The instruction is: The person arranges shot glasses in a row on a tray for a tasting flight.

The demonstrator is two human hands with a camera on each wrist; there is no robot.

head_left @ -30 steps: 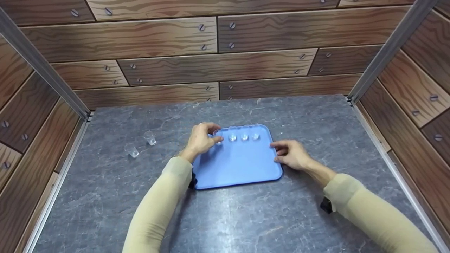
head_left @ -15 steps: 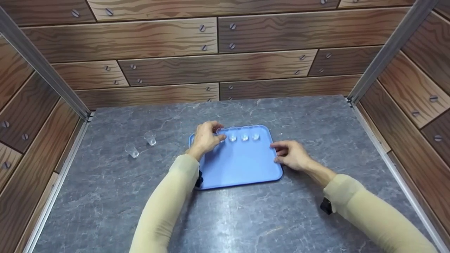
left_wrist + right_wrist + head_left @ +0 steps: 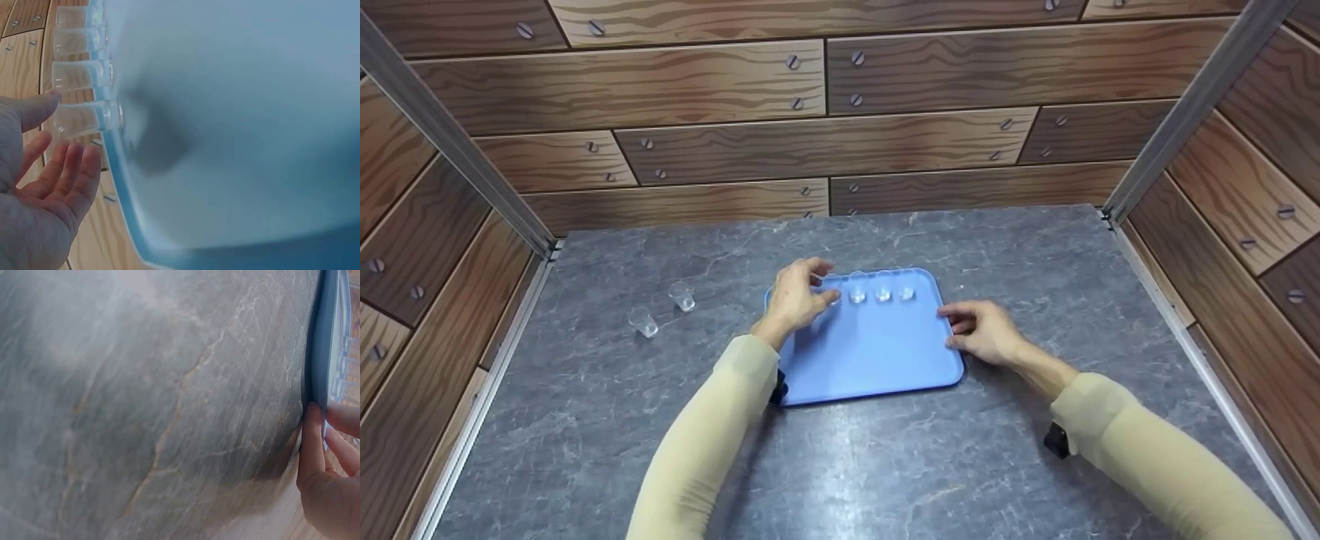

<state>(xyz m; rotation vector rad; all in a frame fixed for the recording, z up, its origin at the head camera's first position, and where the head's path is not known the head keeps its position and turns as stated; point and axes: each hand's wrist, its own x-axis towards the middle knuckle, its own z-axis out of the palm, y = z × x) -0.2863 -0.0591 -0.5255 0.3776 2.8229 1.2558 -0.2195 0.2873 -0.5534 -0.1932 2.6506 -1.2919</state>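
A blue tray (image 3: 877, 349) lies on the table, with several small clear plastic cups in a row along its far edge, one of them the middle cup (image 3: 883, 291). My left hand (image 3: 793, 298) is at the row's left end, thumb and fingers spread apart. In the left wrist view the leftmost cup (image 3: 79, 119) stands upright beside that hand (image 3: 42, 202), its thumb tip near the cup's top. At the tray's right side, my right hand (image 3: 988, 331) pinches the rim, as the right wrist view shows with thumb and fingers (image 3: 313, 439) on either side of it.
Two more clear cups stand on the table left of the tray, a nearer cup (image 3: 643, 322) and a farther cup (image 3: 682, 297). Wood-patterned walls (image 3: 720, 146) enclose the grey marbled table (image 3: 900, 465) at the back and both sides.
My left hand moved right with the leftmost cup, bringing it closer to the others, then loosened its fingers from it and drew slightly left. The right hand stayed on the tray's rim.
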